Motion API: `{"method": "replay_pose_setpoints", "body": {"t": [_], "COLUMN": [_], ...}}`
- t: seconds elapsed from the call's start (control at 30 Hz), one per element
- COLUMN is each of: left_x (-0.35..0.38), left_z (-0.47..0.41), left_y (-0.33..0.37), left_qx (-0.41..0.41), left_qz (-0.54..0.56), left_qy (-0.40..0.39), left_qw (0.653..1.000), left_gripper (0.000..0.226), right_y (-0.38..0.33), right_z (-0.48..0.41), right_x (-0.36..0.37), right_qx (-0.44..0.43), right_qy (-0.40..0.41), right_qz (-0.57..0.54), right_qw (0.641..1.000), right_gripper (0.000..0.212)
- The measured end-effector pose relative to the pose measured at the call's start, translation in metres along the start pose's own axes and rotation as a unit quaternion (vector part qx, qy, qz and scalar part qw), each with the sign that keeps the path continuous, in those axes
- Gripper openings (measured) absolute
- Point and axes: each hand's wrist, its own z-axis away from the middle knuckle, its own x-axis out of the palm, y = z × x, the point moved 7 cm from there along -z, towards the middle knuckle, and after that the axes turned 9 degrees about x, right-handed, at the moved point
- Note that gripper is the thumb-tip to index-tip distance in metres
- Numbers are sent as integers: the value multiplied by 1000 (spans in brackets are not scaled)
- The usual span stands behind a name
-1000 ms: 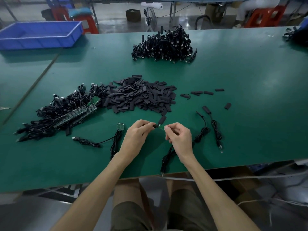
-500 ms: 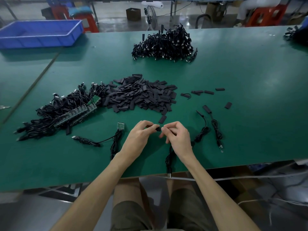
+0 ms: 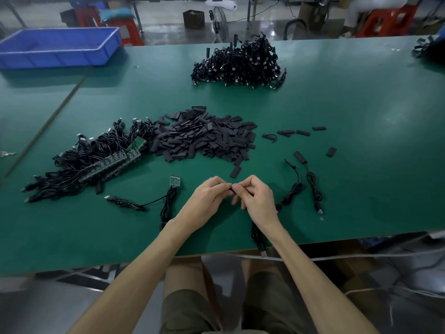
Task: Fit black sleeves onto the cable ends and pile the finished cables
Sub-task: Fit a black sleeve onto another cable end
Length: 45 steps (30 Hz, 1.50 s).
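Left hand (image 3: pixel 207 201) and right hand (image 3: pixel 258 201) together pinch black cable (image 3: pixel 255 233); plug end (image 3: pixel 263 252) overhangs green table (image 3: pixel 361 189) edge.

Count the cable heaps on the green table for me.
3: the far-centre heap; the left heap, with bare green boards; the far-right heap, cut off by the frame. Others may lie out of view.

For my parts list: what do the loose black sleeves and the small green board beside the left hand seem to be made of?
Loose black sleeves: probably soft plastic or rubber tubing, matte; they lie flattened, without glare. Small green board: likely rigid circuit-board laminate; flat green face with parts at its ends.
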Motion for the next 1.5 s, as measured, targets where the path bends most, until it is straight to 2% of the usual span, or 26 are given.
{"method": "replay_pose_setpoints", "body": {"t": [0.23,0.4,0.63,0.97,1.5], "left_x": [-7,-9,-7,-7,-4], "left_z": [-1,-2,-2,0,0], "left_y": [-13,-20,-24,-26,-27], "left_qx": [-72,-101,-95,-95,-79], "left_qz": [55,72,100,149,156], "left_qy": [18,22,0,16,15], "left_qw": [996,992,990,984,984], "left_gripper": [14,13,14,13,12], "right_y": [-2,-2,-1,-1,4], "right_z": [2,1,0,-3,-5], "right_x": [0,0,0,2,7], "right_qx": [-1,-4,4,5,27], "right_qy": [-2,0,-15,-31,-43], "right_qz": [-32,-27,-23,-38,-2], "right_qw": [999,1000,1000,999,999], "right_gripper": [24,11,11,7,14]}}
